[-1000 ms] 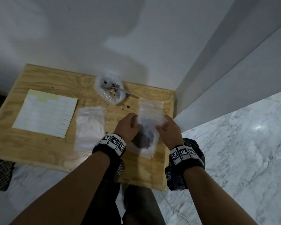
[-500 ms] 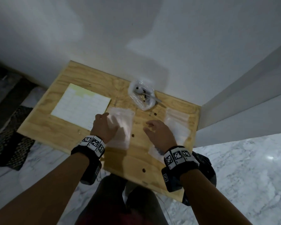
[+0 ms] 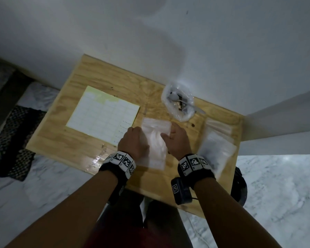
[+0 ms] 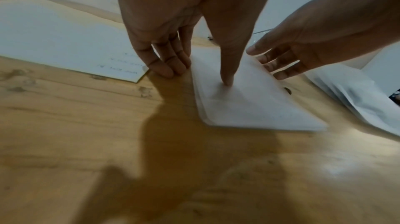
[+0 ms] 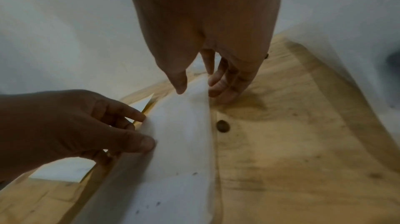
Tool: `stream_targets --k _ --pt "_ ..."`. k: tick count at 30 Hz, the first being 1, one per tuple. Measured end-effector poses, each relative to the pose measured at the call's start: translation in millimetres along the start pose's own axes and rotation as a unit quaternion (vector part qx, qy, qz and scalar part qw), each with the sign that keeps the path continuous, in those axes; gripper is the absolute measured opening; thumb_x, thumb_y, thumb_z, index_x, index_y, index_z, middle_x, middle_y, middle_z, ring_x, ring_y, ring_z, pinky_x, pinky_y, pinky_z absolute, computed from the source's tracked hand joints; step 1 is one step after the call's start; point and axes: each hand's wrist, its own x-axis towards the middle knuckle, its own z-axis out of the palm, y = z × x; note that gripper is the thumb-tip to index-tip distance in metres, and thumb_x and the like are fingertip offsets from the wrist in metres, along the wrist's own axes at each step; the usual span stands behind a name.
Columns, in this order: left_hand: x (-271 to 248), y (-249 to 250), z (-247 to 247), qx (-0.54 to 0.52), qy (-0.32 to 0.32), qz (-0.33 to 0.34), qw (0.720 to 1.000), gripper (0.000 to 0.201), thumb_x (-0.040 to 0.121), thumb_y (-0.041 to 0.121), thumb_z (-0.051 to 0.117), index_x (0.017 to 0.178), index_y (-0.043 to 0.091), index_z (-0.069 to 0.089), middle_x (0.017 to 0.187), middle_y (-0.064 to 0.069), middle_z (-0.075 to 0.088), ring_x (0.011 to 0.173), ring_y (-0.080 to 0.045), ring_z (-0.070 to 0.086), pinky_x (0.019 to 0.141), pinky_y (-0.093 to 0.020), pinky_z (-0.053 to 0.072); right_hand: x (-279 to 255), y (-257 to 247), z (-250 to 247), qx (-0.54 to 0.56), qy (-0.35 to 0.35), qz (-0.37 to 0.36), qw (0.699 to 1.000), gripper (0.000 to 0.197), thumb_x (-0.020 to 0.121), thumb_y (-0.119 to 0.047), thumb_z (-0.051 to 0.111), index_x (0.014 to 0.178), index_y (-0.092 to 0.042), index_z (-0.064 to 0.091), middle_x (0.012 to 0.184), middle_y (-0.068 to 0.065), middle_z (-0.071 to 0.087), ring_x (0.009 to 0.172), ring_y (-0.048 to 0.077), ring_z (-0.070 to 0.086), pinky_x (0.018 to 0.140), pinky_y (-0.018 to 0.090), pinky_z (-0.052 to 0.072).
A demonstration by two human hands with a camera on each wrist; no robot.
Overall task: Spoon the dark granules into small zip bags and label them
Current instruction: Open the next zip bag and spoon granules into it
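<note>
From overhead, the stack of empty zip bags (image 3: 155, 140) lies mid-surface (image 3: 75, 140), long axis running twelve to six, left hand (image 3: 132, 143) at its nine o'clock edge, right hand (image 3: 177, 142) at three, equally near. Left wrist view: thumb pressing the top bag, fingers relaxed. Right wrist view: thumb and fingers (image 5: 225, 82) pinch its lifted edge.
</note>
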Motion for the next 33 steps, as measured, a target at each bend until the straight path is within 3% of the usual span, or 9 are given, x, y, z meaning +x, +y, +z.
stream_targets --k 2,6,12,14,19,23,26,30,33 --pt "1.8 -1.4 0.0 0.004 0.000 0.008 1.000 0.053 0.074 0.039 0.073 0.113 0.015 0.047 0.118 -0.007 0.047 0.107 -0.028 0.056 0.090 -0.044 0.050 0.4 -2.0 -1.8 -0.001 0.021 0.009 1.000 0.044 0.086 -0.020 0.068 0.124 -0.002 0.056 0.103 0.016 0.064 0.095 0.030 0.061 0.080 0.034 0.049" --pt "3.5 -2.0 -1.8 -0.002 0.012 0.013 1.000 0.057 0.072 0.038 0.073 0.115 0.013 0.044 0.121 -0.007 0.043 0.107 -0.028 0.055 0.088 -0.042 0.050 0.7 -4.3 -2.5 -0.023 0.050 0.034 0.998 0.044 0.087 -0.033 0.067 0.127 -0.020 0.057 0.106 0.002 0.069 0.098 0.018 0.063 0.083 0.028 0.047" --pt "5.4 -8.1 -10.4 -0.134 0.029 0.038 0.990 0.044 0.069 0.036 0.067 0.101 0.010 0.051 0.108 -0.011 0.057 0.098 -0.026 0.061 0.082 -0.043 0.055 -2.5 -13.3 -7.4 -0.047 0.089 0.036 0.994 0.014 0.085 -0.040 0.065 0.087 -0.028 0.060 0.091 -0.011 0.066 0.083 0.011 0.061 0.067 0.025 0.040" --pt "5.9 -10.3 -13.0 -0.169 0.040 0.041 0.984 0.044 0.073 0.030 0.069 0.107 0.008 0.053 0.110 -0.010 0.058 0.102 -0.025 0.059 0.087 -0.039 0.052 -4.7 -14.8 -9.1 -0.018 0.065 0.005 0.998 0.013 0.086 -0.035 0.067 0.081 -0.027 0.057 0.081 -0.014 0.062 0.072 0.005 0.060 0.059 0.023 0.043" --pt "4.8 -12.5 -35.4 -0.204 0.041 0.075 0.975 0.052 0.087 0.029 0.069 0.129 0.007 0.047 0.121 -0.009 0.050 0.104 -0.026 0.054 0.090 -0.035 0.047 -10.8 -26.5 -28.8 0.073 -0.003 -0.062 0.995 0.014 0.088 -0.021 0.068 0.100 -0.014 0.065 0.076 -0.008 0.063 0.068 0.006 0.064 0.066 0.017 0.049" --pt "-8.0 -11.2 -65.6 -0.247 0.019 0.150 0.957 0.016 0.095 0.029 0.058 0.095 0.013 0.060 0.089 0.001 0.065 0.081 -0.015 0.059 0.074 -0.031 0.047 -20.6 -49.9 -55.1 0.095 -0.030 -0.123 0.987 0.017 0.092 -0.019 0.064 0.100 -0.006 0.072 0.072 -0.002 0.068 0.061 -0.004 0.060 0.065 0.009 0.046" --pt "-14.4 -3.0 -89.4 -0.269 0.025 0.195 0.943 0.018 0.095 0.026 0.057 0.088 0.010 0.062 0.081 0.001 0.067 0.076 -0.015 0.062 0.076 -0.036 0.052 -27.9 -71.0 -72.7 0.110 -0.064 -0.146 0.981 0.019 0.092 -0.023 0.064 0.102 -0.010 0.073 0.079 -0.015 0.069 0.068 -0.003 0.064 0.069 0.011 0.050" --pt "-19.0 24.9 -113.0 -0.292 0.117 0.192 0.930 0.028 0.091 0.032 0.063 0.110 0.013 0.055 0.104 -0.001 0.054 0.085 -0.017 0.057 0.073 -0.024 0.046 -30.5 -96.8 -93.9 0.100 -0.002 -0.162 0.982 0.018 0.092 -0.027 0.065 0.098 -0.012 0.074 0.082 -0.003 0.073 0.073 0.011 0.069 0.073 0.025 0.055" --pt "-28.1 52.6 -134.2 -0.305 0.210 0.174 0.913 0.037 0.089 0.042 0.062 0.105 0.010 0.053 0.107 -0.006 0.049 0.084 -0.021 0.054 0.074 -0.026 0.041 -32.4 -110.3 -107.4 0.127 0.083 -0.181 0.972 0.015 0.091 -0.023 0.066 0.099 -0.012 0.074 0.079 -0.003 0.071 0.066 0.003 0.067 0.067 0.022 0.053"
